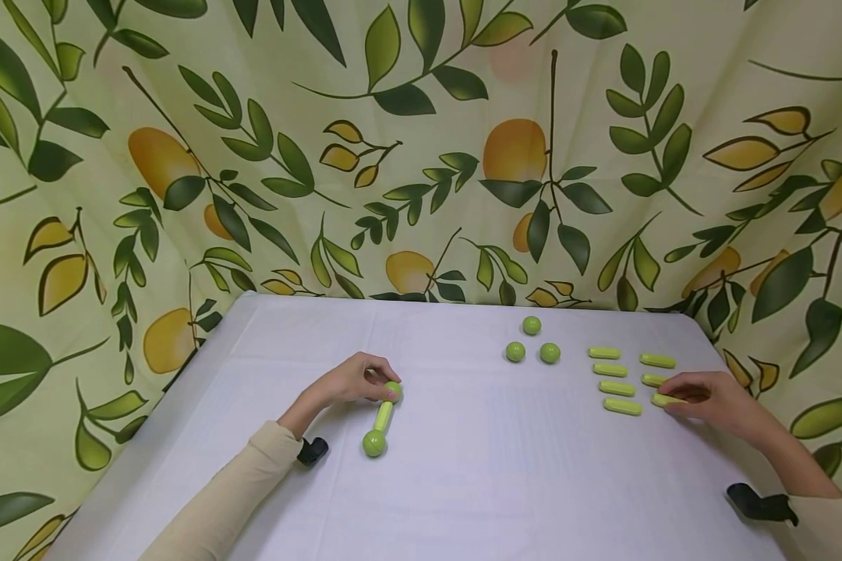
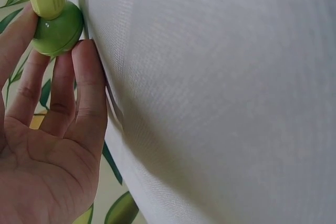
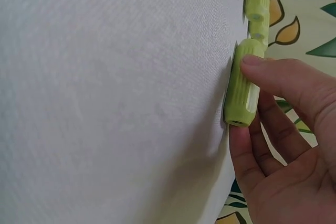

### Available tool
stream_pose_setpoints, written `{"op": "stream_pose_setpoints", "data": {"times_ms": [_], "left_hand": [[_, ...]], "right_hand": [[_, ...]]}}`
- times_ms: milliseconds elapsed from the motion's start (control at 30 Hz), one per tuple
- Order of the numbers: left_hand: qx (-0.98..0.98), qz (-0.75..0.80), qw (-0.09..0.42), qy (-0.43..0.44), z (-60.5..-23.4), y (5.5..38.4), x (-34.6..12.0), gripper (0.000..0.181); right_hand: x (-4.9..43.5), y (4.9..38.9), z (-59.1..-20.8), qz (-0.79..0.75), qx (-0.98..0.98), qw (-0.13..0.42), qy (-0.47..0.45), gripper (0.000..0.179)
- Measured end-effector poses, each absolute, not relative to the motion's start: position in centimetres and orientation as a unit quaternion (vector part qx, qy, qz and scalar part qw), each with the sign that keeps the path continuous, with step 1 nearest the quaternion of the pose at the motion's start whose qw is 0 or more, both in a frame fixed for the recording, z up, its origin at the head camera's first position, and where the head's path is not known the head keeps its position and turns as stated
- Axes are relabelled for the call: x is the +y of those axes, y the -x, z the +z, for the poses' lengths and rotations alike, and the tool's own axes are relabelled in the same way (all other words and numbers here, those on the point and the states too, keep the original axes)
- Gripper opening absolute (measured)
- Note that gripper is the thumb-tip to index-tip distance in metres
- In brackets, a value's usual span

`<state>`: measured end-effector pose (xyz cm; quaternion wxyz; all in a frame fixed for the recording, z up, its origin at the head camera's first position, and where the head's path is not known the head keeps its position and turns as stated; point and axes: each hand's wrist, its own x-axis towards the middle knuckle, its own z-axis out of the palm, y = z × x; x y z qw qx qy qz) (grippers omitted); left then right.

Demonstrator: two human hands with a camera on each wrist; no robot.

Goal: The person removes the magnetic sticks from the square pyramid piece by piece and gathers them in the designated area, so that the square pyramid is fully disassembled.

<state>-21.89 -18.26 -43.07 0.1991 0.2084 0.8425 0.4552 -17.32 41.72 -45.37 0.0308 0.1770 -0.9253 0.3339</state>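
My left hand (image 1: 359, 379) pinches a green ball (image 2: 59, 30) between thumb and fingers at the left-centre of the table. From that ball a ribbed yellow-green rod (image 1: 383, 418) runs toward me, with a second green ball (image 1: 374, 443) at its near end. Over on the right, my right hand (image 1: 719, 403) holds a loose ribbed rod (image 3: 243, 85), thumb on its top and fingers along its far side. In the right wrist view, metallic dots show at the ends of the neighbouring rods (image 3: 255, 11).
Several more rods (image 1: 616, 388) lie in two columns left of and beyond my right hand. Three green balls (image 1: 531, 326) sit toward the back of the white-covered table (image 1: 463, 483). A leaf-and-fruit patterned curtain (image 1: 407, 195) hangs behind and at both sides.
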Motion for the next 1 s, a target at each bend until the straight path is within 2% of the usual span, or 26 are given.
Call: {"op": "stream_pose_setpoints", "data": {"times_ms": [567,1000], "left_hand": [[0.838,0.46,0.202,-0.212,-43.1,22.0,-18.3,0.019],[0.838,0.46,0.201,-0.212,-43.2,21.9,-18.2,0.019]], "right_hand": [[41.2,17.7,-43.6,0.347,-0.916,0.079,-0.183,0.024],[36.8,20.1,-43.4,0.396,-0.892,0.039,-0.215,0.024]]}}
